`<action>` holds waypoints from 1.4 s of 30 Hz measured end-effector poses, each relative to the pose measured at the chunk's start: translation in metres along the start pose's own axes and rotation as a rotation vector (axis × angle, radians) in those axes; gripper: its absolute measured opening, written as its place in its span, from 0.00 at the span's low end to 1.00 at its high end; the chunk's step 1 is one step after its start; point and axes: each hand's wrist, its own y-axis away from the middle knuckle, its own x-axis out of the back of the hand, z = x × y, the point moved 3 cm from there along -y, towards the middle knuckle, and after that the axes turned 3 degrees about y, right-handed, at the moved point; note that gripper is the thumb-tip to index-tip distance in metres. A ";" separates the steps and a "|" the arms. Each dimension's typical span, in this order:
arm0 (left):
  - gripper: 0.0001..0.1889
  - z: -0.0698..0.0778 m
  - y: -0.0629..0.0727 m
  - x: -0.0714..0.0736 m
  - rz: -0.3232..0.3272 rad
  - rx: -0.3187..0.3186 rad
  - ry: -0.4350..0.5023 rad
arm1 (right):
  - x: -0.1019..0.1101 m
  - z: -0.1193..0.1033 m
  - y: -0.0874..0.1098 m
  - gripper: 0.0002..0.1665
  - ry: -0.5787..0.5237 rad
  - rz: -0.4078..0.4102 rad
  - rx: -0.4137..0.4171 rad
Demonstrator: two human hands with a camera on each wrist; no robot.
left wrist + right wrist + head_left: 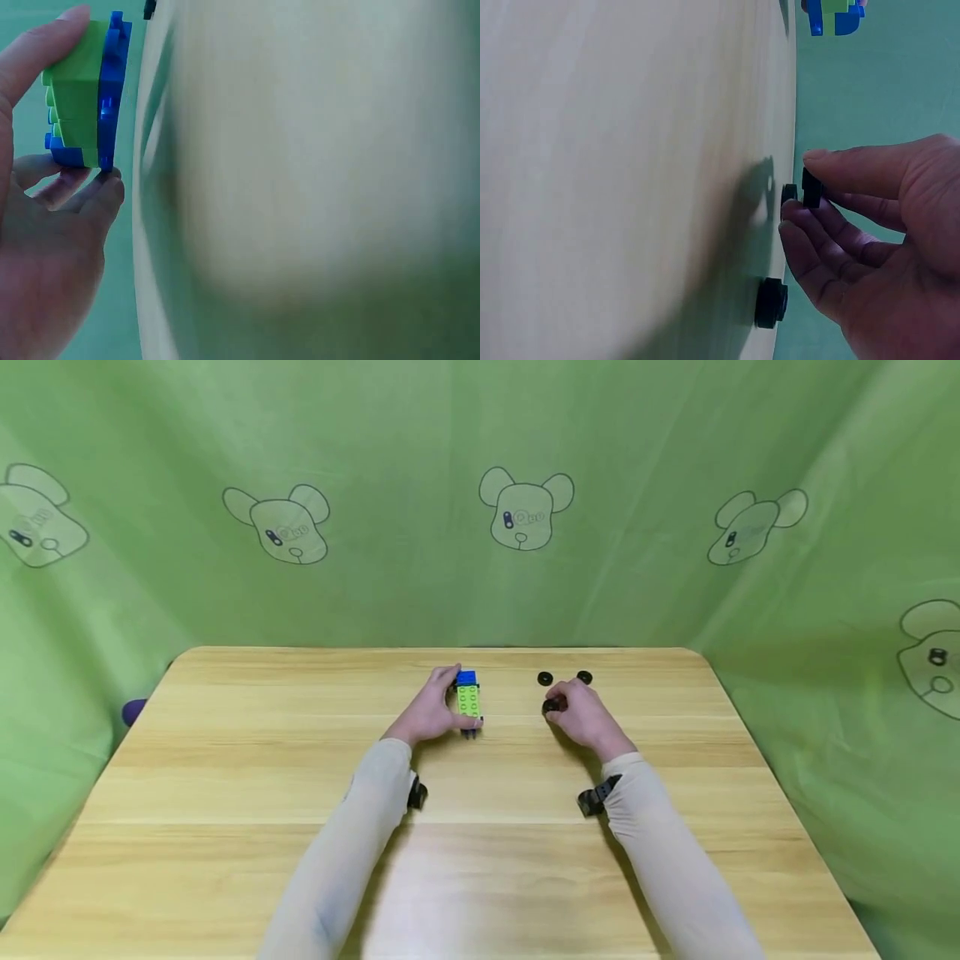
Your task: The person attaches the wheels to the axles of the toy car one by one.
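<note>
My left hand (431, 710) grips a toy car body (468, 697) of green and blue building bricks, thumb at its near end and fingers at the blue far end. In the left wrist view, the body (81, 82) shows green studded bricks over a blue base with small side pegs. My right hand (585, 717) pinches a small black toy wheel (811, 190) between thumb and fingers. Just beyond that hand, two more black wheels, a left one (545, 678) and a right one (584, 677), lie on the table.
The wooden table (480, 868) ends at a green curtain (420, 585) printed with bear heads, which hangs at the back and both sides. Dark wrist cameras stick out inward from both forearms. A purple object (133, 712) shows beyond the table's left edge.
</note>
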 end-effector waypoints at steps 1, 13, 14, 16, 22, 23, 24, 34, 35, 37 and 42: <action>0.58 0.001 0.001 0.000 -0.003 -0.004 0.001 | 0.001 0.000 0.001 0.18 0.002 -0.001 -0.003; 0.56 0.020 0.023 0.000 -0.003 -0.010 0.262 | 0.009 -0.007 0.013 0.20 -0.049 0.008 0.010; 0.56 0.021 0.024 0.000 -0.004 -0.012 0.274 | 0.009 -0.008 0.013 0.20 -0.049 0.008 0.015; 0.56 0.025 0.028 -0.001 -0.005 -0.025 0.306 | 0.009 -0.008 0.014 0.21 -0.052 0.004 0.016; 0.56 0.029 0.037 -0.003 0.008 -0.042 0.378 | 0.011 -0.012 0.019 0.21 -0.056 0.005 0.039; 0.56 0.029 0.038 -0.004 0.011 -0.044 0.372 | 0.012 -0.014 0.021 0.21 -0.056 0.006 0.045; 0.56 0.029 0.040 -0.005 0.014 -0.046 0.363 | 0.013 -0.017 0.022 0.21 -0.057 0.008 0.053; 0.54 0.028 0.052 -0.012 0.020 -0.017 0.425 | 0.018 -0.037 0.035 0.22 -0.047 0.023 0.115; 0.54 0.028 0.053 -0.012 0.021 -0.015 0.445 | 0.018 -0.039 0.035 0.22 -0.047 0.026 0.115; 0.54 0.027 0.054 -0.014 0.018 -0.010 0.503 | 0.019 -0.042 0.037 0.22 -0.046 0.029 0.126; 0.51 0.023 0.056 -0.016 0.036 0.022 0.605 | 0.022 -0.049 0.039 0.22 -0.039 0.051 0.163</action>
